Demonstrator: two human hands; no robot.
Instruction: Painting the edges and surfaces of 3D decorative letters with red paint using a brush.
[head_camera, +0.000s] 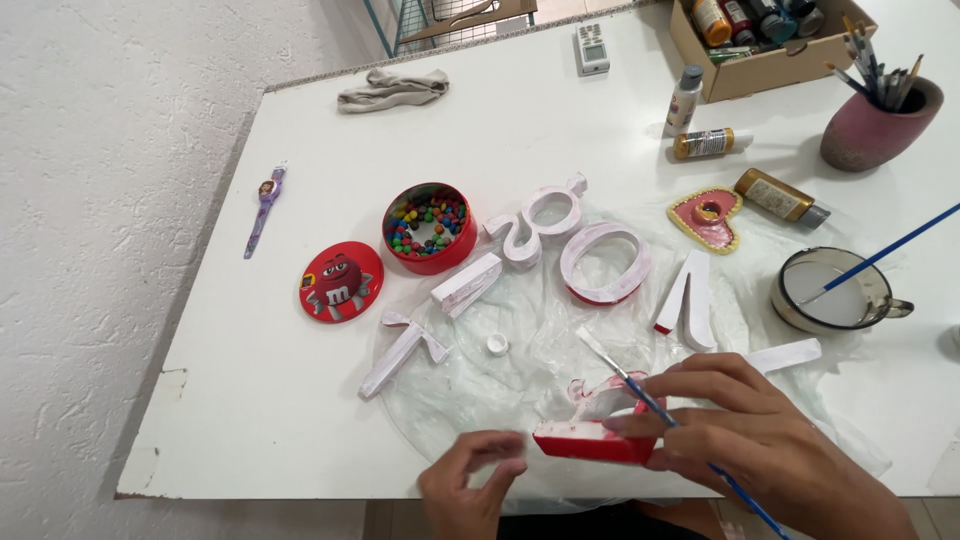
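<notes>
My right hand (760, 440) grips a thin blue-handled paintbrush (640, 392), and its fingers also rest on a red letter shape (590, 438) partly coated in white paint, near the table's front edge. The brush's bristles point up and left over a clear plastic sheet (520, 385). To the left of the red letter, my left hand (470, 485) has curled fingers close to the letter's end and holds nothing. Several white-painted letters lie on the sheet, among them a round one (605, 262) and an angled one (690, 300).
A red round tin of coloured candies (430, 225) and its lid (340, 282) sit to the left. On the right stands a cup of white paint (830, 290) with a blue brush in it. Behind are a heart-shaped piece (705, 215), paint bottles (710, 143), a pink brush pot (880, 125) and a cardboard box (770, 60).
</notes>
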